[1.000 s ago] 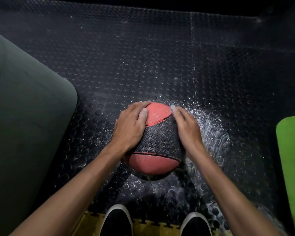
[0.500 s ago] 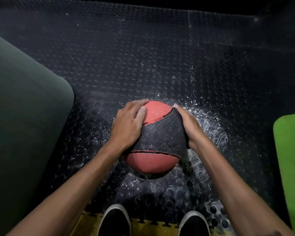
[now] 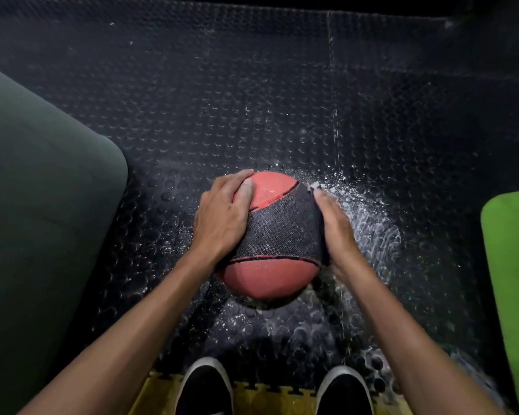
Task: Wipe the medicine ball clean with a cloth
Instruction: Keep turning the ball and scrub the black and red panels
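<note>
My left hand (image 3: pixel 222 217) grips the medicine ball (image 3: pixel 271 235) on the studded floor (image 3: pixel 252 100), right hand (image 3: pixel 334 226) lies flat against its side, no cloth visible, so I'd steady it before wiping.

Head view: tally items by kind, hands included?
Ball: 1
Hands: 2, left hand, right hand
Shoes: 2, left shoe, right shoe
Mats: 2, dark mat, green mat
Total: 7
</note>
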